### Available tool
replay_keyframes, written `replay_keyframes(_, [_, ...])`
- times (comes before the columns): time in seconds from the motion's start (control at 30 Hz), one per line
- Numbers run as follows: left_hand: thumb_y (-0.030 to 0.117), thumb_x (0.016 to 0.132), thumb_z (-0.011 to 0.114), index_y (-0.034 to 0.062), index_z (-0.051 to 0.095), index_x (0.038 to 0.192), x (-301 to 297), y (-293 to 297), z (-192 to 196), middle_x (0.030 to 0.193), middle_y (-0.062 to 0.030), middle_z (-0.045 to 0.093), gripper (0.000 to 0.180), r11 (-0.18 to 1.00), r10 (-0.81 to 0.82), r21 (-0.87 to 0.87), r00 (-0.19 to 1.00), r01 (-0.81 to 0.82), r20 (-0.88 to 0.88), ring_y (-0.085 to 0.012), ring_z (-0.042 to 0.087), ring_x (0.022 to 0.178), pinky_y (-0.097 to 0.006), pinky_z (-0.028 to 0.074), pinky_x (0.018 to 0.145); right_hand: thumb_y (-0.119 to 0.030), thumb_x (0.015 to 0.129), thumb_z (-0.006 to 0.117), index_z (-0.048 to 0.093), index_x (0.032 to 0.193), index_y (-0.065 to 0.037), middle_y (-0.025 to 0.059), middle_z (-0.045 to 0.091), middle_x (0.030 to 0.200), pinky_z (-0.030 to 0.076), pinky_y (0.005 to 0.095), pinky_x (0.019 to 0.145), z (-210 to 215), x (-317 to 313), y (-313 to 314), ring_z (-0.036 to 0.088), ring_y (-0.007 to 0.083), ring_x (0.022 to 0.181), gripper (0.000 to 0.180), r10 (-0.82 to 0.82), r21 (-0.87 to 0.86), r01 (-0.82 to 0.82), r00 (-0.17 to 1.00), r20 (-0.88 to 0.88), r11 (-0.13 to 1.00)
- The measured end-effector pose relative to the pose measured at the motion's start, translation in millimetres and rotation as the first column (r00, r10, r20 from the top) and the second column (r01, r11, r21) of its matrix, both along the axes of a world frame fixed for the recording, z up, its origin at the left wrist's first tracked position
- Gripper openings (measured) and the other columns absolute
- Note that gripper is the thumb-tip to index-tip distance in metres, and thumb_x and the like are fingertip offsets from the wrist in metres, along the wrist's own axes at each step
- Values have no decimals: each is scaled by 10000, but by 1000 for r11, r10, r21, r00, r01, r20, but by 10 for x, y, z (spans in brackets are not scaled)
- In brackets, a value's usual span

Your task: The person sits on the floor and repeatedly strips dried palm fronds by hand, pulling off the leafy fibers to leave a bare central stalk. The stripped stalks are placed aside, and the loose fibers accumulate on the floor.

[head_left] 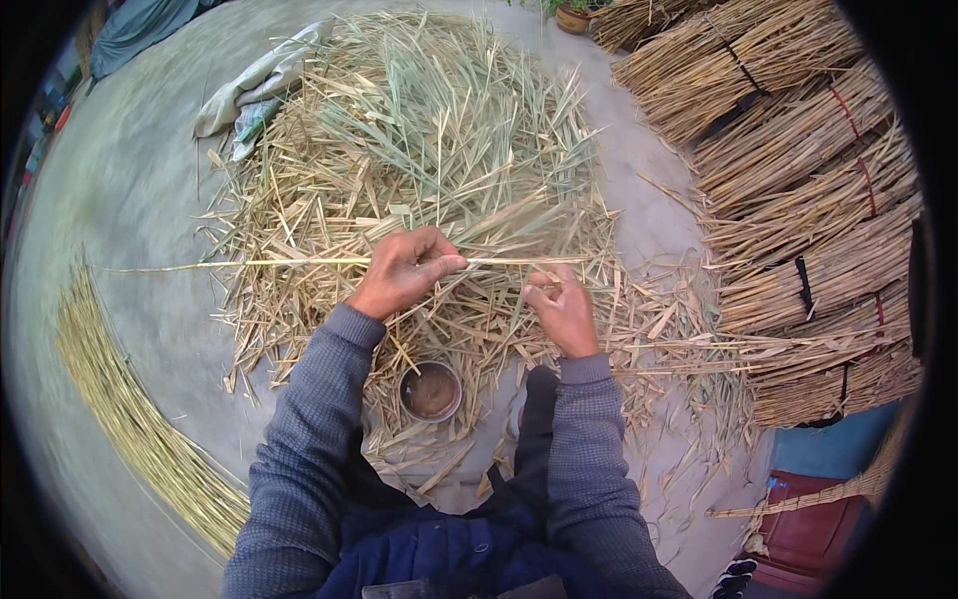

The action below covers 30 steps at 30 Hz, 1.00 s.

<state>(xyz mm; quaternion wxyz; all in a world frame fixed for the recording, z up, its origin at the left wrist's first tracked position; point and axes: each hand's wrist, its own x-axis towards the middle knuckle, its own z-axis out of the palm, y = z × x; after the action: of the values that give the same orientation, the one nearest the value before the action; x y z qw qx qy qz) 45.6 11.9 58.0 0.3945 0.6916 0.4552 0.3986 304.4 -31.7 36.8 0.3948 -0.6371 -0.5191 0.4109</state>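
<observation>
A long, thin reed stalk [299, 262] lies level across the view, its thin end reaching far to the left. My left hand [407, 268] pinches it between thumb and fingers near the middle. Close to its right end is my right hand [563, 307], fingers curled and closed against or just below the stalk. Whether these fingers grip the stalk or a bit of leaf I cannot make out. Beneath both hands spreads a big heap of dry and green leaf strips [429, 130]. Nearer to me, between my forearms, stands a small round metal bowl [458, 401], brown inside.
Peeled yellow stalks [130, 409] lie in a long row on the left floor. Tied bundles of reeds [798, 220] are stacked at the right. A pale sack [261, 82] rests by the heap's far left edge, and a dark red box [813, 519] sits at lower right.
</observation>
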Motion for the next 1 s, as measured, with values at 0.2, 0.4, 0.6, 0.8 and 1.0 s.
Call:
replay_keyframes(0.2, [204, 848, 817, 20, 712, 882, -4, 61, -52, 766, -39, 677, 215, 995, -75, -69, 990, 67, -123, -109, 579, 669, -284, 461, 604, -388, 1017, 615, 597, 1209, 55, 161, 709, 961, 594, 286, 736, 237, 66, -44, 721, 191, 838, 483, -28, 91, 78, 887, -460, 993])
replay_keyframes(0.4, [323, 819, 810, 37, 712, 878, 395, 23, -14, 705, -126, 673, 308, 987, -146, 52, 980, 154, -132, -281, 652, 651, -388, 486, 615, -419, 1044, 551, 606, 1188, 70, 169, 714, 976, 582, 287, 767, 249, -47, -106, 723, 204, 870, 512, -19, 103, 69, 905, -424, 992])
replay_keyframes(0.6, [226, 811, 824, 49, 740, 878, 581, -12, -101, 720, -73, 697, 207, 982, -59, -176, 997, 68, 55, -176, 647, 639, -320, 494, 599, -395, 1062, 513, 590, 1219, 79, 177, 707, 1057, 573, 288, 805, 235, -86, -156, 723, 203, 912, 506, -31, 106, 82, 911, -410, 991])
replay_keyframes(0.8, [204, 763, 843, 76, 745, 838, 561, -18, -136, 732, -69, 707, 178, 993, -19, 113, 1000, 19, -3, -220, 649, 637, -348, 481, 620, -322, 1086, 459, 554, 1254, 56, 189, 703, 1095, 582, 307, 813, 202, -124, -163, 730, 223, 920, 425, -59, 5, 77, 804, -592, 997])
replay_keyframes(1.0, [181, 727, 868, 106, 770, 823, 524, -13, -177, 775, -22, 708, 156, 896, 72, 443, 994, -30, -79, -196, 607, 722, -348, 421, 724, -292, 1092, 430, 541, 1212, 35, 203, 705, 1089, 596, 321, 790, 185, -179, -168, 734, 249, 931, 366, -40, 8, 60, 748, -663, 998])
